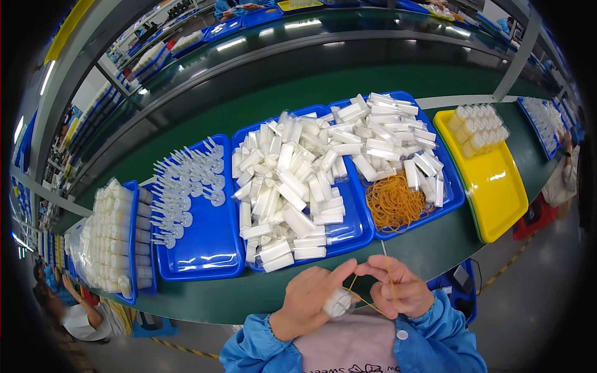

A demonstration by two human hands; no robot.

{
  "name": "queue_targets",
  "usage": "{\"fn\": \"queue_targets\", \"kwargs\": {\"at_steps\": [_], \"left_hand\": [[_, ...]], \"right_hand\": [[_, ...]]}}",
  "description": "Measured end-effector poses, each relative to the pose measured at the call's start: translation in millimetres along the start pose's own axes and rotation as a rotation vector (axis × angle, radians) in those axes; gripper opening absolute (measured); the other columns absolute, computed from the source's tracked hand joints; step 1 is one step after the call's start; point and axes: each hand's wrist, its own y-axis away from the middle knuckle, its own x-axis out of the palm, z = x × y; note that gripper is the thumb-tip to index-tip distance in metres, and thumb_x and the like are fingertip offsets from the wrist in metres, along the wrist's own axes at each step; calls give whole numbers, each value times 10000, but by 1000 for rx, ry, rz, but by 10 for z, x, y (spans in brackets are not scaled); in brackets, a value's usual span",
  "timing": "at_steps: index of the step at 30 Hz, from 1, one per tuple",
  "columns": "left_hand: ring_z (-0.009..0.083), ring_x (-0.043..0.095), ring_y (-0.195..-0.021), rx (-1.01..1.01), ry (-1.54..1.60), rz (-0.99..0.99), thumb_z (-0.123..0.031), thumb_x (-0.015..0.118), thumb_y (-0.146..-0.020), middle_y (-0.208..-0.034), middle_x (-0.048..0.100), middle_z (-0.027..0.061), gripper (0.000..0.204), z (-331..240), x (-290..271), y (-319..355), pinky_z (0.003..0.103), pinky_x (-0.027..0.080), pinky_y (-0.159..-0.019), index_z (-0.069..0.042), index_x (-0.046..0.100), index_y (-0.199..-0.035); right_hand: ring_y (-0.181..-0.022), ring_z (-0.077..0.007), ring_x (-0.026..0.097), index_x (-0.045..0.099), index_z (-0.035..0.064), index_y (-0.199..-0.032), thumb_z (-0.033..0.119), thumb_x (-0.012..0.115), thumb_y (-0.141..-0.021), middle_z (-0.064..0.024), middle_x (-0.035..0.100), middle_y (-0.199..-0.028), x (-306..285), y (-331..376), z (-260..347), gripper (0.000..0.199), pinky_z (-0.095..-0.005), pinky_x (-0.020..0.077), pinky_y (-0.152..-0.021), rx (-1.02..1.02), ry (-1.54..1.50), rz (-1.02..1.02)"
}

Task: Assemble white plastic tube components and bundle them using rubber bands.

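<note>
In front of my body, my left hand (313, 296) is closed round a white piece in clear wrapping (339, 303); only its rounded end shows below the fingers. Beside it, my right hand (403, 290) grips a thin yellow-brown rubber band (368, 302), drawn out in taut strands between the two hands. The fingertips of both hands nearly meet above the band. Just beyond the right hand, a tangled heap of rubber bands (395, 202) lies in a blue tray (457, 186). Loose white wrapped pieces (289, 180) pile up in that tray and in the blue tray (349, 235) left of it.
Further left, a blue tray (202, 252) holds clear stemmed plastic parts (183, 186), beside stacked white bundles (115, 236). A yellow tray (494, 193) on the right carries wrapped cylindrical bundles (477, 129). Co-workers sit at both ends of the green table (205, 304).
</note>
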Motion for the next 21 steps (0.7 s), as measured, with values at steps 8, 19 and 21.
{"fn": "queue_targets", "kwargs": {"at_steps": [8,19,21], "left_hand": [[289,581,-738,-210,-146,35,-43,674,-718,-834,595,130,860,24,191,38,395,476,-661,18,238,-1457],[269,544,-1120,-222,489,-163,-153,778,-735,-1233,524,170,764,91,-43,31,368,415,-980,28,390,-1367],[261,537,-1124,-297,640,-282,-160,783,-734,-1254,512,160,735,148,15,122,368,411,-983,28,421,-1346]], "right_hand": [[-693,-127,606,627,111,-1174,46,717,-783,-93,544,-1202,293,-162,-107,407,-239,517,-611,-242,1582,-196],[-735,-144,574,589,45,-1104,-6,779,-684,-82,516,-1024,222,-124,62,463,-240,514,-671,-392,1206,-337],[-755,-143,566,578,65,-1115,-21,778,-673,-90,524,-1026,244,-117,64,492,-251,500,-640,-487,1354,-359]]}}
